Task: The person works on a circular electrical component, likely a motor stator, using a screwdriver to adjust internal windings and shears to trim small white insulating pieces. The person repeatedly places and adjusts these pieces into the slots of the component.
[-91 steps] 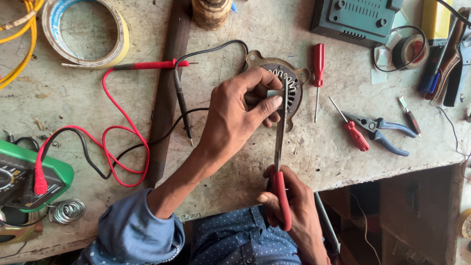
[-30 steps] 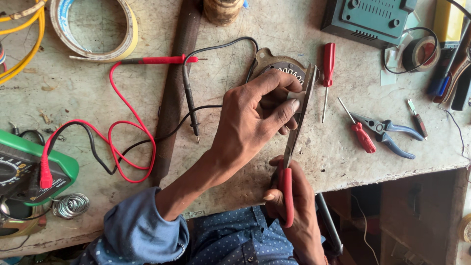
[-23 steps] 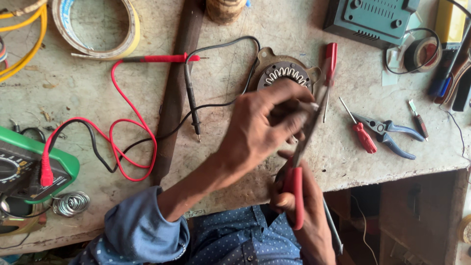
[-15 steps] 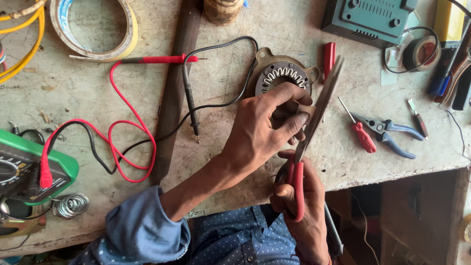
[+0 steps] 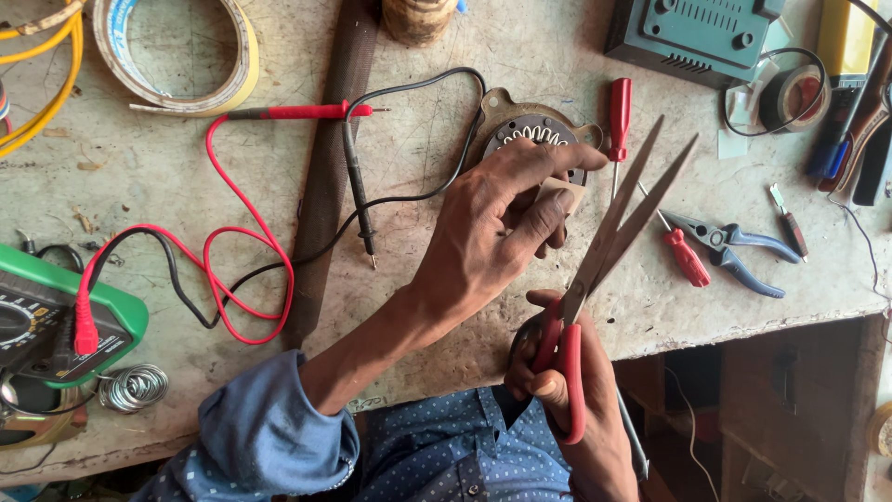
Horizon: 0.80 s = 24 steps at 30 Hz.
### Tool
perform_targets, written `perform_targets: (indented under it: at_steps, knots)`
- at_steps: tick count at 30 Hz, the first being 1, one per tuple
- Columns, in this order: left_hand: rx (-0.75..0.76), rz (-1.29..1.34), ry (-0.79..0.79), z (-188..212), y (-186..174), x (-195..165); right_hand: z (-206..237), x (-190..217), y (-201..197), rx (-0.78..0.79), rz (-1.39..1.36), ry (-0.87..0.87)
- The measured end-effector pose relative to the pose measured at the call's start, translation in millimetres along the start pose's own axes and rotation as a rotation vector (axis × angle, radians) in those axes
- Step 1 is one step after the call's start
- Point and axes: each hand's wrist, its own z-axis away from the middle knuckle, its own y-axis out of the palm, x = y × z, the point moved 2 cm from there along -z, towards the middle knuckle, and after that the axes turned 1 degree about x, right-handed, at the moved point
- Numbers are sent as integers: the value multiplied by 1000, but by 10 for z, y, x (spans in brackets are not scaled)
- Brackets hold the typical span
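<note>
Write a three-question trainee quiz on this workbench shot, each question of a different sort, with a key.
1. True or false: the blades of the red-handled scissors are open.
2. Multiple choice: what does the left hand pinch between its fingertips? A) a small tan piece of card or paper B) a roll of tape C) a coil of solder wire
3. Fill in: the right hand grips the scissors by their ____ handles.

Key
1. True: the two blades are spread in a narrow V, beside the tan piece.
2. A
3. red
</note>
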Motion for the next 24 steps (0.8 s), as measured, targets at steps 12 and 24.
perform_targets:
  at_steps: [12, 24]
  knots:
    - [41, 393, -116, 2, -69, 86, 49, -55, -2, 104, -82, 69]
    - [-32, 399, -153, 61, -30, 117, 47, -75, 6, 85, -117, 63]
